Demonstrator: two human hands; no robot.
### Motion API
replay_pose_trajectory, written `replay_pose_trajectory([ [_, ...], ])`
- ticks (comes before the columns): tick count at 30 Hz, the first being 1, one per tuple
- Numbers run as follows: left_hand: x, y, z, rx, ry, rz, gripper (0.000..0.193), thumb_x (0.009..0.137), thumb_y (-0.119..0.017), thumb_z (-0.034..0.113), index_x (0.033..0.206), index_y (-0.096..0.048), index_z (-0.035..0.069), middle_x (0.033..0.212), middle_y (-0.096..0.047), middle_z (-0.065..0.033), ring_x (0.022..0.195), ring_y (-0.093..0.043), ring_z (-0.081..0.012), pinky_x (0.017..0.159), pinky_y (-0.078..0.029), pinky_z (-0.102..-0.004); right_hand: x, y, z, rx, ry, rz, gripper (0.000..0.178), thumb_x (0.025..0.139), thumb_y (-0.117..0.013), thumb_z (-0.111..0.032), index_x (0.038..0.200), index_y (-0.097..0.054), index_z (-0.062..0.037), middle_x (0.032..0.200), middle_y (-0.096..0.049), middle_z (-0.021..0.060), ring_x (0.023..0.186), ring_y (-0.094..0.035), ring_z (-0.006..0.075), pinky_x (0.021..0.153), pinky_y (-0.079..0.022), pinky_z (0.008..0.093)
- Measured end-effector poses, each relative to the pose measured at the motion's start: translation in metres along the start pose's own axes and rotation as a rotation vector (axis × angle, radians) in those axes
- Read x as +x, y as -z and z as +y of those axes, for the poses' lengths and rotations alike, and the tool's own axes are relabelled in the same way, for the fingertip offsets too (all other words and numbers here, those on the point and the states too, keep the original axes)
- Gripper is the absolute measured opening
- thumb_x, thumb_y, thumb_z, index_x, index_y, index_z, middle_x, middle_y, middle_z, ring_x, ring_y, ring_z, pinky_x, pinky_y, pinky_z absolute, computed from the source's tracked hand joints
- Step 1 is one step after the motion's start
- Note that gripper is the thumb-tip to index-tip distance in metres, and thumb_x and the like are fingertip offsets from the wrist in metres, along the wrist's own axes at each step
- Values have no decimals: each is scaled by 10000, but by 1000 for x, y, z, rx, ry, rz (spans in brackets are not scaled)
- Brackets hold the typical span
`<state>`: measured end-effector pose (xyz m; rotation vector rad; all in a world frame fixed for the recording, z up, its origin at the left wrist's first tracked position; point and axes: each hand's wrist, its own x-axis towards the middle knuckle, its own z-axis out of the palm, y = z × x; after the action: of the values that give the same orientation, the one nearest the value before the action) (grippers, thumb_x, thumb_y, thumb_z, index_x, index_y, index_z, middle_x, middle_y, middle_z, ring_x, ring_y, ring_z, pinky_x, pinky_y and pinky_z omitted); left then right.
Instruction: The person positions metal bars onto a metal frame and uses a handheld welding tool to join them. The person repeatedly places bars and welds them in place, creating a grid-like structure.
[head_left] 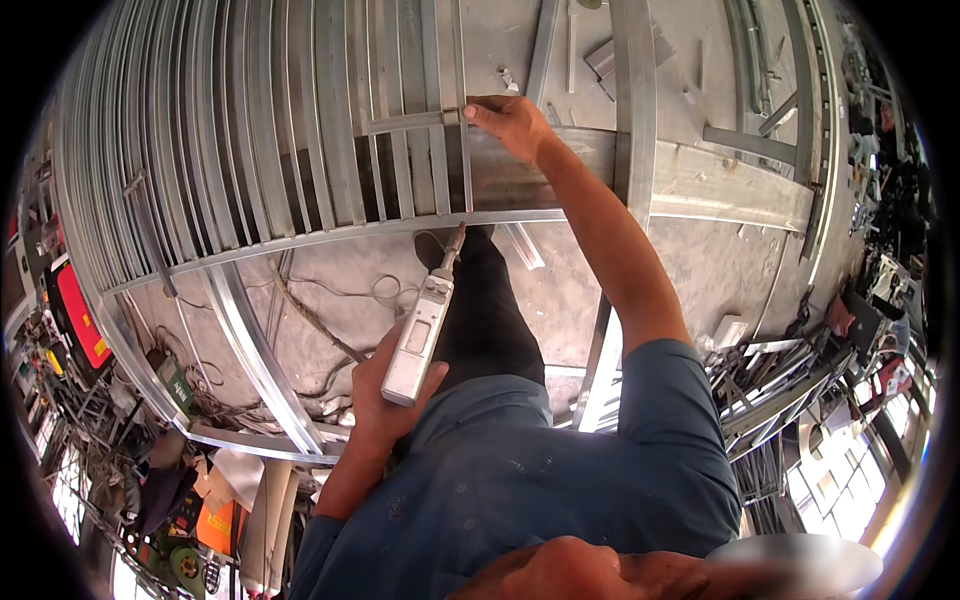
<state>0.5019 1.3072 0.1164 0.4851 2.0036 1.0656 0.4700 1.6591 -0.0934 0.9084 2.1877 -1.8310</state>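
My left hand point(376, 392) is wrapped round a boxy silver-white welding gun point(418, 340). Its narrow coppery tip points up at the front rail point(400, 227) of a metal frame, close to the foot of the rightmost slat point(466, 165). Higher up, my right hand point(512, 122) pinches that slat between thumb and fingers, with the arm stretched forward. Beside the thumb, a short flat metal bar point(405, 123) lies across the neighbouring slats. Many parallel metal slats point(240, 130) fill the frame to the left.
A wide metal beam point(730, 185) runs on to the right, crossed by an upright bar point(636, 110). Cables point(350, 285) lie on the concrete floor below the frame. A red-and-black case point(82, 315) stands at far left; stacked metal lengths point(760, 400) lie at lower right.
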Motion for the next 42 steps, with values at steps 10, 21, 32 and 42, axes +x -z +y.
replay_pose_trajectory([
  [10, 1, -2, -2, 17, 4, 19, 619, 826, -828, 128, 1370, -565, -3, 1099, -738, -176, 981, -743, -236, 839, -572, -340, -58, 20, -18, -198, 94, 522, 488, 967, -665, -419, 1262, -694, -31, 842, -697, 41, 701, -573, 89, 661, -498, 280],
  [21, 2, -7, 5, 4, 4, -2, 650, 808, -844, 144, 1384, -567, 28, 1082, -743, -151, 946, -748, -232, 828, -574, -338, -148, 98, 80, -626, -4, 1028, 377, 964, -619, -327, 1263, -642, -99, 1249, -621, 108, 967, -667, 280, 833, -524, 424],
  [32, 86, -42, 45, 27, -78, 25, 634, 834, -834, 243, 1377, -567, 52, 1026, -738, -175, 940, -736, -342, 791, -567, -383, -144, 98, 84, -535, -98, 991, 439, 1024, -476, -441, 1182, -633, -64, 1150, -637, 189, 1075, -610, 406, 884, -491, 496],
  [42, 141, -58, 38, -33, 13, 42, 599, 869, -814, 297, 1346, -593, 11, 1032, -749, -165, 942, -740, -301, 819, -556, -367, -145, 98, 78, -539, -149, 969, 447, 1006, -526, -432, 1185, -620, -34, 1152, -639, 180, 1031, -630, 406, 855, -509, 491],
])
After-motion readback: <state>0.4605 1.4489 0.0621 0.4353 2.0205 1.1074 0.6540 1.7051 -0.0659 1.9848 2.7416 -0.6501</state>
